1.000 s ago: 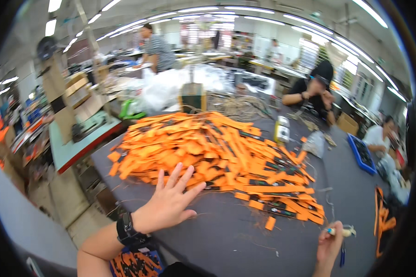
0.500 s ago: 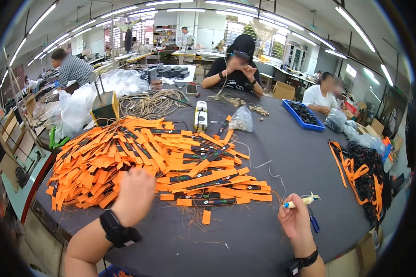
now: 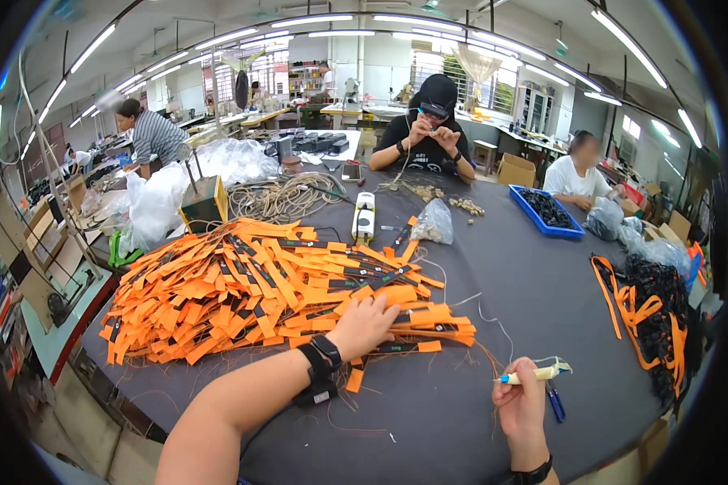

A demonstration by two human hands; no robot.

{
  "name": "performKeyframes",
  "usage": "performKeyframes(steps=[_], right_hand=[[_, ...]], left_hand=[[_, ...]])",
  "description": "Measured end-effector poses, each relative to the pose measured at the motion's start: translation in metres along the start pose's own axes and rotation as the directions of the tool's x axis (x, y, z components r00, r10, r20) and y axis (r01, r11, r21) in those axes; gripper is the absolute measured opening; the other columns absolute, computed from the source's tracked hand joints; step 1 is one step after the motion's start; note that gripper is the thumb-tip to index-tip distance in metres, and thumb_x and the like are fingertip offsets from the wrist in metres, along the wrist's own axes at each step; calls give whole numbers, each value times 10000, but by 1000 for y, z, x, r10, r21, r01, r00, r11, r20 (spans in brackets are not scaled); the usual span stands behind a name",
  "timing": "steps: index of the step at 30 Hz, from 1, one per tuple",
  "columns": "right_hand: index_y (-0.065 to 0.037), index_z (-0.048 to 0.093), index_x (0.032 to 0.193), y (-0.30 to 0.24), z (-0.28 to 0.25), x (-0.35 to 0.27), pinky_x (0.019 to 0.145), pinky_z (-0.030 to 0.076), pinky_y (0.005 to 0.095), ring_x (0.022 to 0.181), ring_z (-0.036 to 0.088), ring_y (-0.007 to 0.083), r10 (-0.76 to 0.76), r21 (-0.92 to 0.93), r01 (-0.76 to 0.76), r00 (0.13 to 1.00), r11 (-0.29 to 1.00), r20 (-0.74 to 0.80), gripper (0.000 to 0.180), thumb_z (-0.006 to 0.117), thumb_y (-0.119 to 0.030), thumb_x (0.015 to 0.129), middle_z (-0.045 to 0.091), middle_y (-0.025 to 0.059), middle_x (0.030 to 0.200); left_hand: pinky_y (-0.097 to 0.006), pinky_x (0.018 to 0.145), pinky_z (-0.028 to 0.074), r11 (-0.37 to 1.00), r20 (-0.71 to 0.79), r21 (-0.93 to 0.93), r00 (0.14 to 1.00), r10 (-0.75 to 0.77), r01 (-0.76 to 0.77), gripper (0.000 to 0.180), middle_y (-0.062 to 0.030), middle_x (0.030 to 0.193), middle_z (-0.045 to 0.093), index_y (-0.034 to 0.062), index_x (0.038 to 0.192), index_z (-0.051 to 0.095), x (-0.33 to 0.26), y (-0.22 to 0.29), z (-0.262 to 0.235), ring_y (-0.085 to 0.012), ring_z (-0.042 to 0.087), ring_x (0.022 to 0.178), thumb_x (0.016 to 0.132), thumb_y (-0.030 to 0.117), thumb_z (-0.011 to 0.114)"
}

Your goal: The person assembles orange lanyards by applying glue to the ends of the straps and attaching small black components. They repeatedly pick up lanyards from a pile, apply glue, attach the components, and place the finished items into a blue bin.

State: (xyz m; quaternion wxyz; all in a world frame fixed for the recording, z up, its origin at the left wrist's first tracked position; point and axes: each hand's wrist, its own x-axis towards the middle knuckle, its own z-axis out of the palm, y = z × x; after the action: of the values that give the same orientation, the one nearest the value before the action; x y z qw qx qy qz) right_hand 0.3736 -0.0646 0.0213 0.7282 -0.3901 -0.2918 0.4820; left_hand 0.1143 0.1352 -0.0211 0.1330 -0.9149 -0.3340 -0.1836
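Observation:
My left hand [image 3: 364, 326] lies over the front right part of a large heap of orange straps [image 3: 210, 295] with black printed sections. Its fingers are spread and rest on the straps; whether any strap is pinched under them is hidden. Farther right, my right hand [image 3: 519, 408] is closed around a cream pen-like tool [image 3: 539, 373] with a blue tip pointing left. Thin white cord [image 3: 505, 330] trails near the tool. Loose brown threads [image 3: 485, 356] hang from the strap ends toward that tip. Just right of my right hand lies a small blue-handled tool [image 3: 556, 404].
Beyond the heap stand a white power strip [image 3: 365, 217], a clear bag [image 3: 434, 221] and coiled rope [image 3: 279, 196]. Black pieces fill a blue tray [image 3: 562, 229] at the right. Black and orange straps [image 3: 653, 315] hang at the right edge. A co-worker [image 3: 429, 133] sits opposite.
My left hand has moved right, from above the heap's left-middle part onto the straps at its right. My right hand still holds the pen-like tool. The whole view has shifted slightly.

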Motion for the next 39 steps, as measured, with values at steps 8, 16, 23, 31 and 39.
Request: performKeyframes(steps=[8,16,23,31,39], right_hand=[[-53,527,866,3,4,4,479,437,269,513,539,142,-74,-83,73,997,994,-8,210,581,-218,985,528,43,625],[-56,528,841,-4,8,-10,471,438,256,511,546,138,-56,-93,59,998,994,39,220,561,-217,988,531,39,621],[-76,495,878,-38,0,-12,458,384,252,536,473,126,-175,230,160,983,960,46,254,495,-268,1043,461,16,668],[-87,509,896,-45,-19,-5,462,370,239,535,469,113,-201,222,201,979,954,-24,248,477,-273,1057,470,10,675],[-90,525,901,-48,-30,11,473,365,228,560,437,96,-260,274,266,964,924,-60,232,493,-261,1054,454,-7,694]], left_hand=[[-464,876,494,927,313,-337,948,-53,163,733,-206,1093,549,101,1376,474,9,-31,-44,-384,587,1065,813,470,764],[-505,1140,311,990,330,-119,944,-29,72,1166,-424,1442,302,-150,1435,283,-118,-23,-106,-508,315,1389,756,716,670],[-687,1118,167,917,461,42,806,-371,397,1132,-423,1511,173,-119,1475,219,-200,18,-102,-574,171,1423,828,741,572],[-685,1107,191,921,218,-387,975,35,54,1028,-384,1503,246,-57,1480,281,-102,154,-60,-567,244,1392,834,665,625],[-669,1110,216,812,86,-582,996,21,33,973,-341,1518,276,-27,1484,323,35,208,15,-483,199,1455,800,545,712]])
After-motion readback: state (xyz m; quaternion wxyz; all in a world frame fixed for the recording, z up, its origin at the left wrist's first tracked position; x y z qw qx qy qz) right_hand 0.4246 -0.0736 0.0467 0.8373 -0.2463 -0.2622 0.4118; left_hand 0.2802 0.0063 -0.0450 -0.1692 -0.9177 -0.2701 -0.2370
